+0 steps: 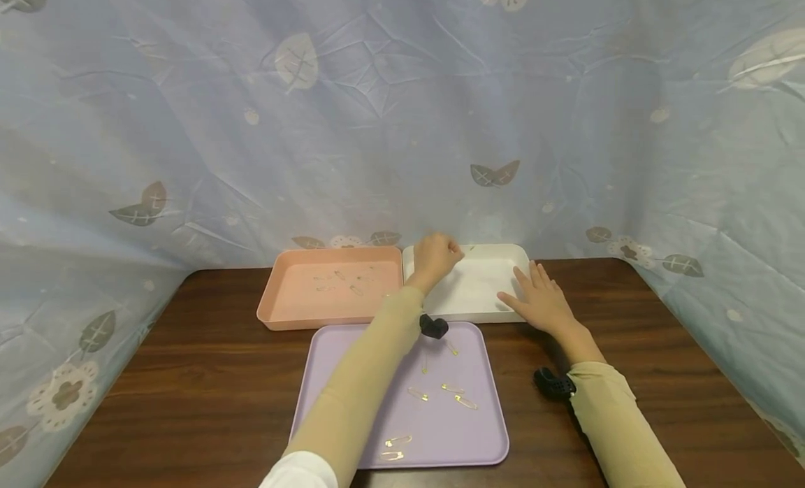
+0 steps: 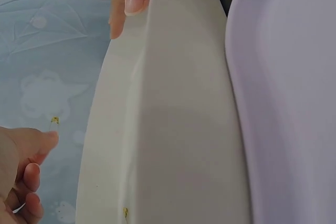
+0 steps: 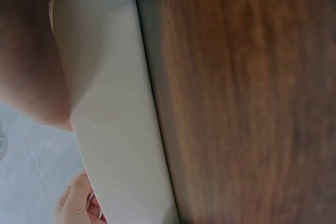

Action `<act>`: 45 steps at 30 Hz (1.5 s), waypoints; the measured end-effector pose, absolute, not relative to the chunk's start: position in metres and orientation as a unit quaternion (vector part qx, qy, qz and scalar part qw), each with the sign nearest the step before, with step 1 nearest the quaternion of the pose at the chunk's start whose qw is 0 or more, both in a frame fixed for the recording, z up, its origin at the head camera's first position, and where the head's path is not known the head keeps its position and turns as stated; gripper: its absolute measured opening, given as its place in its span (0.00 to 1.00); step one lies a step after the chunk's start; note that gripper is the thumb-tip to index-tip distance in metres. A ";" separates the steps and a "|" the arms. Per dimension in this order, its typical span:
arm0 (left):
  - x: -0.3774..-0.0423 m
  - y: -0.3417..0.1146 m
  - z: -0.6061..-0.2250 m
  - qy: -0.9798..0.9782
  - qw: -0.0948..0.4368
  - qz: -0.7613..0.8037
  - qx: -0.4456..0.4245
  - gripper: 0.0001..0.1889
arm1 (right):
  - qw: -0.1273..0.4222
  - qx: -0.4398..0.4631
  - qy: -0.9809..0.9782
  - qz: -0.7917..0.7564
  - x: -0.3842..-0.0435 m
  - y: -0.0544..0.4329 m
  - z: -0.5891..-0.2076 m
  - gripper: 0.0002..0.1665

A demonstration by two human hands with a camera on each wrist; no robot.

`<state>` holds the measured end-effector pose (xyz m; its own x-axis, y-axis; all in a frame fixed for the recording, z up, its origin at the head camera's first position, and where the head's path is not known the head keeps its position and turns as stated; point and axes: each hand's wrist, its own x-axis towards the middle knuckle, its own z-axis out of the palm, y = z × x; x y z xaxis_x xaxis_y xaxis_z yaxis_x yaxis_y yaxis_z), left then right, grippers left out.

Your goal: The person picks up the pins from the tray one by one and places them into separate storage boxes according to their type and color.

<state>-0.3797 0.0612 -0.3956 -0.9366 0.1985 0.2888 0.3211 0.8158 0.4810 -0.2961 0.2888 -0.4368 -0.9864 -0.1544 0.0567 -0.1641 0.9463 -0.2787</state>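
My left hand (image 1: 435,257) is over the left part of the white tray (image 1: 484,282). In the left wrist view, its thumb and finger pinch a small safety pin (image 2: 54,121), whose gold head sticks out beyond the fingertips. Another gold pin head (image 2: 125,212) shows inside the white tray. At that tray's right side is my right hand (image 1: 539,300), fingers straight and spread, holding nothing; the right wrist view shows it against the tray's wall (image 3: 113,114). Several gold safety pins (image 1: 418,393) lie scattered on the purple tray (image 1: 459,432), partly hidden by my left forearm.
To the left of the white tray stands a pink tray (image 1: 295,299) with several silver-looking safety pins (image 1: 356,290) in it. All three trays sit on a dark wooden table (image 1: 189,376). A patterned blue cloth (image 1: 377,124) hangs behind and along both sides.
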 end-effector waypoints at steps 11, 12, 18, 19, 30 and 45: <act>-0.379 0.065 -0.400 -0.950 0.086 -0.277 -0.120 0.07 | 0.015 0.084 -0.990 0.113 -0.295 0.295 -0.435 0.50; -0.379 0.065 -0.400 -0.950 0.085 -0.277 -0.118 0.07 | 0.014 0.086 -0.990 0.115 -0.296 0.295 -0.435 0.50; -0.379 0.066 -0.400 -0.951 0.079 -0.278 -0.110 0.07 | 0.012 0.087 -0.987 0.137 -0.297 0.296 -0.435 0.49; -0.379 0.066 -0.400 -0.951 0.078 -0.278 -0.110 0.07 | 0.012 0.086 -0.986 0.141 -0.297 0.295 -0.435 0.49; -0.376 0.067 -0.396 -0.948 0.070 -0.289 -0.113 0.07 | 0.008 0.083 -0.985 0.152 -0.295 0.296 -0.437 0.50; -0.356 0.052 -0.378 -0.936 0.093 -0.305 -0.149 0.08 | 0.012 0.084 -0.983 0.165 -0.298 0.298 -0.441 0.50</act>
